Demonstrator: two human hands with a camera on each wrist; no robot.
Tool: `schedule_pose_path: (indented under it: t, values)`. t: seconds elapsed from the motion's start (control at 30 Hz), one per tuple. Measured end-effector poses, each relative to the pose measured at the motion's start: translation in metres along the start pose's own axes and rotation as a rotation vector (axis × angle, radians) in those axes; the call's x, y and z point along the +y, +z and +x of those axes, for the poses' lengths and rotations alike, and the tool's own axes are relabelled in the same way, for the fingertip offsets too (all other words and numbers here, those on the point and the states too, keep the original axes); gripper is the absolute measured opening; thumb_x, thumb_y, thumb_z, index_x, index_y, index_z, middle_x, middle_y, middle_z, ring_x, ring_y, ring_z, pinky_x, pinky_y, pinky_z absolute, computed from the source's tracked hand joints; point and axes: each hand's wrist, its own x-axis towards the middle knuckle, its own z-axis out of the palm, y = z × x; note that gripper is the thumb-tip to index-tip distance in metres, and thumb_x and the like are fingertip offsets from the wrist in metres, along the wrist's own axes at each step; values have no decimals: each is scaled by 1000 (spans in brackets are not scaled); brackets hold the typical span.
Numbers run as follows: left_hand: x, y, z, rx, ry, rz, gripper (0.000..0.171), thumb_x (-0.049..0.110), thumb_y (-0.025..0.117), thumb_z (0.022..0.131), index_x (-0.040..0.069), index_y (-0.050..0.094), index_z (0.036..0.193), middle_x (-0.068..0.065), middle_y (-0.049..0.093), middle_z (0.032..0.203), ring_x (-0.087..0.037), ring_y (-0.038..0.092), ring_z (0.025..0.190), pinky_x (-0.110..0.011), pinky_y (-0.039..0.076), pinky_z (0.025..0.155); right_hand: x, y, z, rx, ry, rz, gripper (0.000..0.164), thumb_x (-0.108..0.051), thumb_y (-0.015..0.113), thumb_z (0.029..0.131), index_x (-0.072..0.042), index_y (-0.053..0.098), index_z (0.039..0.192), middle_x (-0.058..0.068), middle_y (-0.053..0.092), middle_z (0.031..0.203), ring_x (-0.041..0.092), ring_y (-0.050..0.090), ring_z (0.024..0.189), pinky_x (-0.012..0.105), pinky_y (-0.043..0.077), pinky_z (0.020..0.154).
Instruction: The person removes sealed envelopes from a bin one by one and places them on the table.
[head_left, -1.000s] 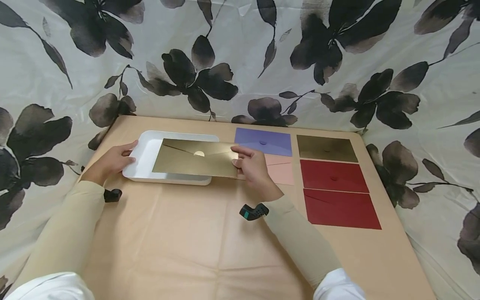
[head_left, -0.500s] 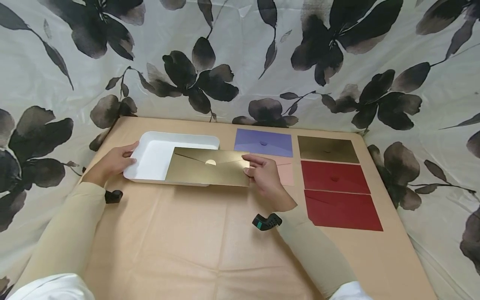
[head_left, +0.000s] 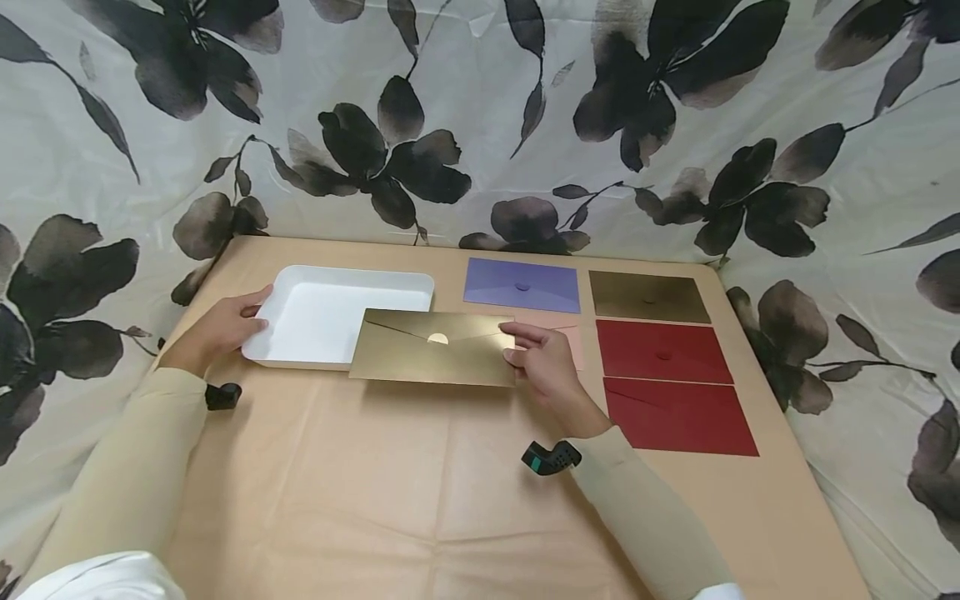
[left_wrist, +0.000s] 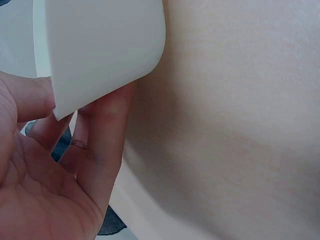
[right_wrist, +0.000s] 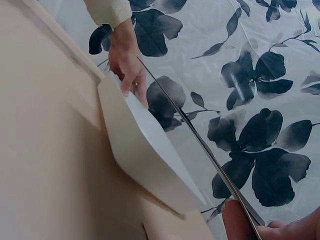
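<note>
A gold envelope (head_left: pixel 427 354) with a round seal is pinched at its right end by my right hand (head_left: pixel 551 367). It is held above the table, its left part overlapping the front right corner of a white tray (head_left: pixel 330 317) in the head view. Edge-on, the same gold envelope (right_wrist: pixel 200 140) shows as a thin strip between thumb and finger in the right wrist view. My left hand (head_left: pixel 221 329) grips the tray's left end, thumb at the rim and fingers under the sloping wall, as the left wrist view shows. The visible tray floor is bare.
To the right lie a purple envelope (head_left: pixel 521 285), a partly hidden pink envelope (head_left: pixel 570 333), another gold envelope (head_left: pixel 649 297), an upper red envelope (head_left: pixel 663 352) and a lower red envelope (head_left: pixel 678 415). A floral cloth (head_left: pixel 480 108) hangs behind the tan table (head_left: pixel 375 500).
My right hand has drawn the gold envelope right and toward me, from over the tray to mostly past its front right corner. My left hand stays on the tray.
</note>
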Motion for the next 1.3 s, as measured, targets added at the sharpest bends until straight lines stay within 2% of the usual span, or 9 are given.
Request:
schedule_pose_path:
  t: [0.17, 0.43, 0.77, 1.1, 1.3]
  values:
    - [-3, -2, 2, -1, 11, -2, 74, 4, 46, 107, 15, 0, 164, -40, 14, 165, -58, 22, 154, -65, 33, 120, 3, -10, -4, 5, 23, 10, 45, 14, 62, 92, -3, 69, 133, 0, 68, 88, 10, 47, 59, 22, 28, 49]
    - [-7, -1, 0, -12, 16, 4, 75, 5, 47, 106, 14, -1, 164, -41, 15, 164, -58, 20, 153, -65, 33, 119, 9, -23, -10, 24, 23, -30, 45, 14, 62, 92, 0, 69, 133, 0, 71, 91, 10, 47, 60, 20, 32, 51]
    - [-5, -1, 3, -10, 17, -3, 74, 6, 46, 107, 15, -1, 164, -40, 15, 164, -58, 24, 153, -64, 35, 118, 17, -38, -13, 78, 42, -37, 46, 15, 62, 90, -1, 69, 133, -1, 73, 92, 8, 51, 61, 19, 36, 51]
    - [-3, -2, 3, -4, 19, 15, 74, 6, 46, 107, 15, -1, 164, -41, 17, 163, -57, 29, 151, -64, 38, 117, 23, -52, -21, 70, 43, -69, 45, 14, 62, 91, 2, 67, 134, -2, 73, 91, 9, 51, 62, 20, 39, 52]
    - [0, 0, 0, -9, 5, -6, 75, 4, 46, 107, 15, -2, 164, -42, 15, 163, -58, 26, 152, -64, 36, 118, 26, -59, -24, 77, 56, -82, 45, 14, 62, 92, 1, 68, 134, 2, 74, 96, 10, 52, 64, 20, 42, 54]
